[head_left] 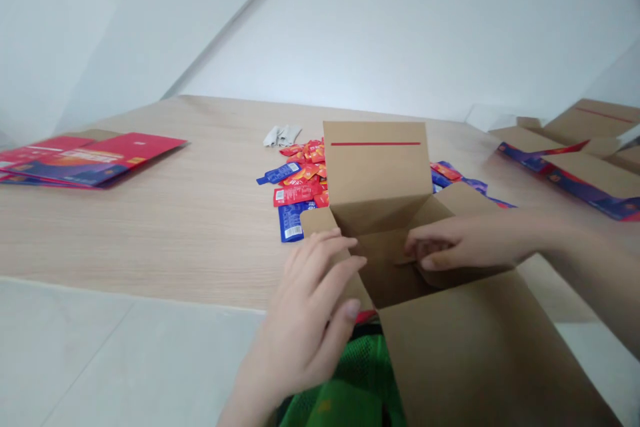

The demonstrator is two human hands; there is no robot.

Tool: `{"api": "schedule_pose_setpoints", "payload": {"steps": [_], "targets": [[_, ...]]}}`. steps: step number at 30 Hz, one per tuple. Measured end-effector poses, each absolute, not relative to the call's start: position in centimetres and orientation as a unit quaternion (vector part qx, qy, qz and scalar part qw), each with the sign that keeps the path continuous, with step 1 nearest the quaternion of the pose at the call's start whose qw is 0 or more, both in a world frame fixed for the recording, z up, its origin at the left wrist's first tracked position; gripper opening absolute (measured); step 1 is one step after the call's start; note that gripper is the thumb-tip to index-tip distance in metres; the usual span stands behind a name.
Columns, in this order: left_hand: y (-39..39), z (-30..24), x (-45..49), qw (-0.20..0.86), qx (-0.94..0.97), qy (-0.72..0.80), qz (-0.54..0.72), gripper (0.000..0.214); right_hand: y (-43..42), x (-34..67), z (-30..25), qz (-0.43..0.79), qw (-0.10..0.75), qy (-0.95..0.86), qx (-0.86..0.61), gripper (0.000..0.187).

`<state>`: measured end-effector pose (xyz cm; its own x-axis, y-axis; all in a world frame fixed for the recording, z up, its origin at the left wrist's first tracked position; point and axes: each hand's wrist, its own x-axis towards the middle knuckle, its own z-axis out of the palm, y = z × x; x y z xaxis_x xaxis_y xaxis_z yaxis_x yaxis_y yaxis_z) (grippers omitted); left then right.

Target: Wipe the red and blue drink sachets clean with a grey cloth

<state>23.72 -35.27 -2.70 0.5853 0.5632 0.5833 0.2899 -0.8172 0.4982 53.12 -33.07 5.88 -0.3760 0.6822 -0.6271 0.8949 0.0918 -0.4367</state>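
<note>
Cardboard box [375, 167], flaps raised.
We brace both sides evenly: left hand [300, 320] fingers spread on the left flap [315, 219], right hand [460, 243] fingers curled over the right flap [450, 200].

Bare left hand [300, 323], slim tapering fingers [320, 263], short flat thumbnail [353, 309], bare right hand [463, 245], smooth slender right forearm [590, 267], no markings

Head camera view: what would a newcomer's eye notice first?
The open brown cardboard box stands in the centre, its flap marked with a red line, with the left hand and right hand at its flaps. Behind it, red and blue sachets lie piled on the wooden table. Flat red printed cartons lie at the far left.
</note>
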Motion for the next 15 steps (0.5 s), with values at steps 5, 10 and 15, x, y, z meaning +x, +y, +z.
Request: {"api": "schedule_pose_setpoints", "payload": {"steps": [5,10,15], "targets": [[-33.8,-4.7,24.9,0.177,0.614,0.295,0.71,0.031,-39.5,57.3,7.1,-0.378,0.107,0.657,0.643,0.059],[-32.3,-6.7,25.2,0.291,0.463,0.288,0.786,0.013,-41.2,57.2,3.1,-0.259,0.006,0.726,0.637,0.018],[-31.6,-8.2,24.0,0.344,0.504,0.364,0.703,0.009,-40.2,59.1,3.1,-0.125,-0.067,0.777,0.614,0.017]]}}
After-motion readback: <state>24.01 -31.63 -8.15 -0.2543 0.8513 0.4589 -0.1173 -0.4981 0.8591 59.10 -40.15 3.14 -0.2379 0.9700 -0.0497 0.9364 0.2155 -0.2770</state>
